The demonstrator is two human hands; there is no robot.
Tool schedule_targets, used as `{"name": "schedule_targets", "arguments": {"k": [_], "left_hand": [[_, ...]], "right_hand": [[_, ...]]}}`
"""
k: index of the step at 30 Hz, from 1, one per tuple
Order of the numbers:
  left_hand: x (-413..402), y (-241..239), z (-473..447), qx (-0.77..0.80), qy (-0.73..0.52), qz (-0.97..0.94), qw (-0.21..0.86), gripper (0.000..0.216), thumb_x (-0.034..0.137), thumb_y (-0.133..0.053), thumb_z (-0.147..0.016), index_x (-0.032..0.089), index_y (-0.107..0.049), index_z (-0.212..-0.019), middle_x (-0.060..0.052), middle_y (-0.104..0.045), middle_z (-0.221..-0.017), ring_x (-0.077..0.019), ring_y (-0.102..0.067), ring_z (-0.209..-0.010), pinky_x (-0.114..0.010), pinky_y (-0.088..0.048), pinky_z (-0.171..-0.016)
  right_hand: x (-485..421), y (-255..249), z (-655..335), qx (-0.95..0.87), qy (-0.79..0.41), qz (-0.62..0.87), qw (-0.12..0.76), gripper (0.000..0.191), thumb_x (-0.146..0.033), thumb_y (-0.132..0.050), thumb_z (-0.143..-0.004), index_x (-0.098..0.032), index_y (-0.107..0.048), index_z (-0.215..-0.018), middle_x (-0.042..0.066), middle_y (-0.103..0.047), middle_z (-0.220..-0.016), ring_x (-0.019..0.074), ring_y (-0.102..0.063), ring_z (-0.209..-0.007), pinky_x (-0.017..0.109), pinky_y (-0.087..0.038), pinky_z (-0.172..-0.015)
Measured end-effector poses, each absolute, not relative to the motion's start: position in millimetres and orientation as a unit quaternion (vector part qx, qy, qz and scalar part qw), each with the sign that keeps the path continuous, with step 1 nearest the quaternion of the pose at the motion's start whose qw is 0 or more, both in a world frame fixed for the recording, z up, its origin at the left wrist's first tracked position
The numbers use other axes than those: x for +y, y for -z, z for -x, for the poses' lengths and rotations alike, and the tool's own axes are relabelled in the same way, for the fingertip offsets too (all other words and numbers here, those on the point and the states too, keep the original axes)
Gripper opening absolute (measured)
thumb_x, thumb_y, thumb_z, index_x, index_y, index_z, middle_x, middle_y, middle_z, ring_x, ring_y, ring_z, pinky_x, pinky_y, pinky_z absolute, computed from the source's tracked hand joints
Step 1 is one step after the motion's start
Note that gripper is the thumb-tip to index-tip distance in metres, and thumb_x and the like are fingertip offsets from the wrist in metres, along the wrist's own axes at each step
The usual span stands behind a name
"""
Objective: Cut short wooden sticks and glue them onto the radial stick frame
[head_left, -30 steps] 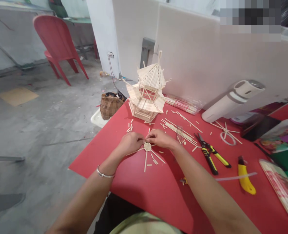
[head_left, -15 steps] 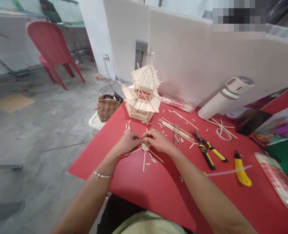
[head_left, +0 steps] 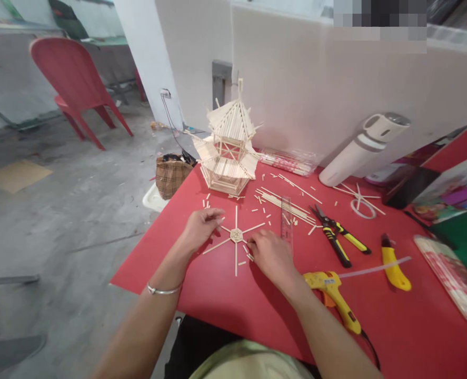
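A six-armed frame of thin wooden sticks (head_left: 236, 235) lies flat on the red tabletop, with a small ringed hexagon at its centre. My left hand (head_left: 202, 227) hovers at its upper-left arm, fingers stretched and slightly apart, with nothing visible in them. On the other side, my right hand (head_left: 271, 255) is closed by the lower-right arm, its fingertips pressed together. Whatever they grip is too small to make out. Short cut stick pieces (head_left: 242, 262) lie just below that hand. Behind the frame stands a tiered stick pagoda (head_left: 230, 168), upright.
To the right lie a clear ruler (head_left: 286, 223), long sticks (head_left: 282, 204), yellow-black pliers (head_left: 338, 234), a yellow cutter (head_left: 396, 269) and a tape roll (head_left: 363, 209). A yellow glue gun (head_left: 331, 289) rests beside my right forearm. A white bottle (head_left: 365, 150) leans against the partition.
My hands have parted from the frame's top arm. The left moved slightly left; the right came down to the lower-right side. The glue gun, mostly covered before, now shows.
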State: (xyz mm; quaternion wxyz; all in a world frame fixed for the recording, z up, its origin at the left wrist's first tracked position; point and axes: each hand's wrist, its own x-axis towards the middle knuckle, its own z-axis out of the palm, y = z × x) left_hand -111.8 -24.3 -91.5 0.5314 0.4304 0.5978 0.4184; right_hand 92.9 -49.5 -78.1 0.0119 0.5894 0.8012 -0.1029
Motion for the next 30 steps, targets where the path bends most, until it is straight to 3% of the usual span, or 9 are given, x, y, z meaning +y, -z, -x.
{"name": "schedule_targets", "arguments": {"k": [3, 8, 11, 19, 22, 26, 30], "left_hand": [[-25.2, 91.9, 111.4, 0.610, -0.387, -0.447, 0.528, 0.024, 0.029, -0.068, -0.071, 0.013, -0.064, -0.088, 0.001, -0.059, -0.051, -0.0123, -0.055, -0.042, -0.020, -0.038, -0.038], [-35.8, 87.7, 107.1, 0.578, -0.390, -0.485, 0.528, 0.018, 0.031, -0.067, -0.071, 0.015, -0.062, -0.077, 0.002, -0.058, -0.054, -0.0122, -0.056, -0.047, -0.025, -0.049, -0.049], [-47.6, 83.4, 103.2, 0.583, -0.359, -0.523, 0.508, 0.017, 0.032, -0.064, -0.074, 0.014, -0.064, -0.072, 0.002, -0.058, -0.054, -0.0118, -0.055, -0.049, -0.025, -0.048, -0.052], [-63.1, 71.9, 106.3, 0.639, -0.325, -0.500, 0.486, 0.021, 0.033, -0.068, -0.071, 0.013, -0.068, -0.076, 0.001, -0.061, -0.052, -0.0138, -0.058, -0.049, -0.025, -0.047, -0.053], [-62.4, 68.3, 110.2, 0.655, -0.321, -0.469, 0.499, 0.019, 0.029, -0.071, -0.068, 0.013, -0.068, -0.077, 0.000, -0.063, -0.052, -0.0153, -0.061, -0.050, -0.027, -0.050, -0.055], [-62.7, 70.3, 110.1, 0.625, -0.327, -0.451, 0.547, 0.015, 0.023, -0.072, -0.065, 0.013, -0.068, -0.075, 0.000, -0.063, -0.053, -0.0144, -0.061, -0.050, -0.027, -0.052, -0.056], [-61.8, 76.1, 107.5, 0.615, -0.332, -0.440, 0.564, 0.014, 0.020, -0.075, -0.064, 0.012, -0.068, -0.073, -0.003, -0.067, -0.058, -0.0128, -0.061, -0.049, -0.025, -0.051, -0.054]], "right_hand": [[-56.2, 78.0, -92.1, 0.808, 0.092, -0.582, 0.017, 0.018, -0.020, -0.051, -0.094, -0.020, -0.068, -0.092, 0.006, -0.068, -0.096, 0.0201, -0.060, -0.093, 0.029, -0.037, -0.071], [-70.6, 80.3, -94.9, 0.818, 0.083, -0.569, 0.015, 0.020, -0.013, -0.047, -0.094, -0.019, -0.066, -0.093, 0.007, -0.066, -0.096, 0.0204, -0.058, -0.093, 0.029, -0.038, -0.074], [-75.1, 81.0, -94.1, 0.826, 0.083, -0.558, 0.016, 0.019, -0.012, -0.047, -0.094, -0.019, -0.065, -0.092, 0.006, -0.065, -0.094, 0.0203, -0.057, -0.093, 0.029, -0.038, -0.074], [-105.1, 61.1, -126.8, 0.828, 0.086, -0.549, -0.076, 0.017, -0.031, -0.049, -0.098, -0.024, -0.064, -0.100, 0.004, -0.063, -0.098, 0.0203, -0.058, -0.093, 0.030, -0.043, -0.079], [-133.2, 62.9, -178.2, 0.806, 0.041, -0.583, -0.096, 0.023, -0.026, -0.042, -0.097, -0.024, -0.061, -0.110, 0.005, -0.064, -0.103, 0.0210, -0.060, -0.095, 0.032, -0.044, -0.083], [-162.1, 80.0, -246.0, 0.733, -0.013, -0.678, -0.054, 0.040, -0.026, -0.043, -0.086, -0.018, -0.053, -0.124, 0.012, -0.060, -0.121, 0.0284, -0.059, -0.107, 0.039, -0.047, -0.088], [-170.9, 93.4, -269.5, 0.673, 0.066, -0.737, 0.006, 0.048, -0.036, -0.042, -0.083, -0.016, -0.049, -0.127, 0.014, -0.062, -0.119, 0.0295, -0.062, -0.107, 0.038, -0.049, -0.084]]}}
